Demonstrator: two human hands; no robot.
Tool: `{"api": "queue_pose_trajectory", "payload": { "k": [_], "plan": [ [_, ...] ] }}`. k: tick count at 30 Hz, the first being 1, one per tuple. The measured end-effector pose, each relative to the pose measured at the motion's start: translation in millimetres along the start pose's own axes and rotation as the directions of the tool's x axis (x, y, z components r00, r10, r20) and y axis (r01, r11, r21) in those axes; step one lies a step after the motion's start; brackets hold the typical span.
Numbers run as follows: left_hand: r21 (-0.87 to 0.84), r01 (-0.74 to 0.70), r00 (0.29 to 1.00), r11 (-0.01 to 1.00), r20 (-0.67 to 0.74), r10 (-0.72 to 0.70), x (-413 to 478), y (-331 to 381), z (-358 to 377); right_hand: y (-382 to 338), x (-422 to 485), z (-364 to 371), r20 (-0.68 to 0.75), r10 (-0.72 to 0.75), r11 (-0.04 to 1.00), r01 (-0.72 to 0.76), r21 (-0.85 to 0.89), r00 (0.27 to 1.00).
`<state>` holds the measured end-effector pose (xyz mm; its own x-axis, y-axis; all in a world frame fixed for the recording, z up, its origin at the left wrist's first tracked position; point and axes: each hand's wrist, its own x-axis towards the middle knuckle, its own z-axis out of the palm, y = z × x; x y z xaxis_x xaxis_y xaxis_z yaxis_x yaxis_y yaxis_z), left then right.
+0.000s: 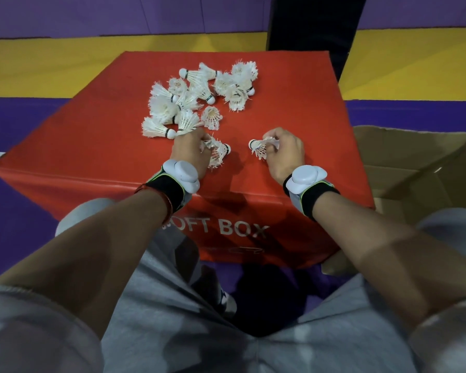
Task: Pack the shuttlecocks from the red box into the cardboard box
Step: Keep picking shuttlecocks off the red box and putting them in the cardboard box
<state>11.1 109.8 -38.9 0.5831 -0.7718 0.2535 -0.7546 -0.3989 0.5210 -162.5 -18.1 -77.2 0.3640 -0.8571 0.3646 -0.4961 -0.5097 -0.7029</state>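
Observation:
Several white feather shuttlecocks (197, 95) lie in a loose heap on top of the red box (113, 146) marked "SOFT BOX". My left hand (190, 152) grips a worn shuttlecock (218, 153) by its feathers just above the red top, near the heap's front edge. My right hand (284, 153) pinches another shuttlecock (258, 148) by its feathers, its cork pointing left. The open cardboard box (420, 168) stands on the floor right of the red box, its inside mostly hidden.
Purple and yellow court flooring (38, 125) surrounds the boxes. A dark post (315, 25) stands behind the red box. My knees in grey shorts (172, 305) fill the bottom of the view, close to the red box's front.

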Motion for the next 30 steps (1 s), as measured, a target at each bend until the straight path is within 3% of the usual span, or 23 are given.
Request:
{"api": "queue_pose_trajectory", "payload": {
  "k": [5, 15, 24, 30],
  "plan": [
    [-0.068, -0.022, 0.999, 0.997, -0.029, 0.020, 1, 41, 28, 28, -3, -39, -0.060, 0.047, 0.998, -0.050, -0.041, 0.997],
    [-0.186, -0.021, 0.996, 0.982, 0.082, 0.037, -5, 145, 97, 103, -23, -129, -0.248, 0.196, 0.968, -0.227, -0.106, 0.949],
    [-0.266, -0.198, 0.953, 0.943, 0.173, 0.249, -40, 247, 160, 173, -72, -208, -0.379, 0.396, 0.861, -0.481, -0.163, 0.836],
    [-0.268, -0.259, 0.912, 0.928, 0.250, 0.327, -59, 285, 188, 192, -94, -230, -0.421, 0.463, 0.818, -0.559, -0.137, 0.780]
  ]
}}
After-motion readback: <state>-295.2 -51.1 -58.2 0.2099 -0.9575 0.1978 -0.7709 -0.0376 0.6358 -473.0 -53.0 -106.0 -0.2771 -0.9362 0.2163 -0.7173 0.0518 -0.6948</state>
